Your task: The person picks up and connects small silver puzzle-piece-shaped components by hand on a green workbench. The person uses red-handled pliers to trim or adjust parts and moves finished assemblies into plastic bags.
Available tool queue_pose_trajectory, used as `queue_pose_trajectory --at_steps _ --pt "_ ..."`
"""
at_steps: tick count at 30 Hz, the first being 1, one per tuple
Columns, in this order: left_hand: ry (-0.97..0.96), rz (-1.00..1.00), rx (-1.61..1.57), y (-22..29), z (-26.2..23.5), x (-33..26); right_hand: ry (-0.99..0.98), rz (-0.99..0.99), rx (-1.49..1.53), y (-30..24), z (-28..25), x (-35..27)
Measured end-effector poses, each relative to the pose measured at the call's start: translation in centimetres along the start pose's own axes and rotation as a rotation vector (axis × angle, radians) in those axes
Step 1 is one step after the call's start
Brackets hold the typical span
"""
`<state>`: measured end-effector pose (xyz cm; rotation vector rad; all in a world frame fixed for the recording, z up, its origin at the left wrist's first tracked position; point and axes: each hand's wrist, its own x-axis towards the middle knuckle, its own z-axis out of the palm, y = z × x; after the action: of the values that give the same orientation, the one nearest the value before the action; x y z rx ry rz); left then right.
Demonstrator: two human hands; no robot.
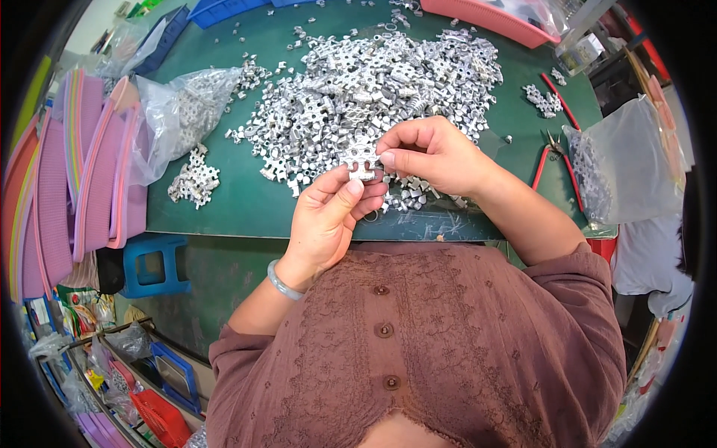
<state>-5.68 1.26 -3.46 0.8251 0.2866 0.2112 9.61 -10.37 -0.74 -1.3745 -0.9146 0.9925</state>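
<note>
Close in front of me, at the near side of the pile, I hold a flat silvery metal piece with holes and notches [360,157]. My left hand [336,209] grips its lower end between thumb and fingers, palm up. The thumb and forefinger of my right hand [433,157] pinch at its right edge; whether a smaller part is between them I cannot make out. Behind both hands spreads a large heap of small silvery metal parts [373,89] on the green table [246,216]. A small cluster of similar pieces [196,178] lies to the left.
Red-handled pliers [554,153] and a clear bag of metal pieces [627,164] lie at the right. Another filled bag [179,108] and stacked purple baskets [93,164] stand at the left. Blue bins [224,10] and a pink tray [493,22] line the far edge. A blue stool [154,267] is below.
</note>
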Motion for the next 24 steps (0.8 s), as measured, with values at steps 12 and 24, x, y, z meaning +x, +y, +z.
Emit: queue_pose_trajectory --at_steps 12,24 --pt "-0.011 -0.002 -0.012 -0.07 0.11 -0.02 0.008 -0.032 -0.046 0.04 -0.05 -0.06" --pt "-0.035 -0.006 -0.018 -0.20 -0.09 -0.07 -0.001 -0.034 -0.050 0.36 -0.19 -0.07"
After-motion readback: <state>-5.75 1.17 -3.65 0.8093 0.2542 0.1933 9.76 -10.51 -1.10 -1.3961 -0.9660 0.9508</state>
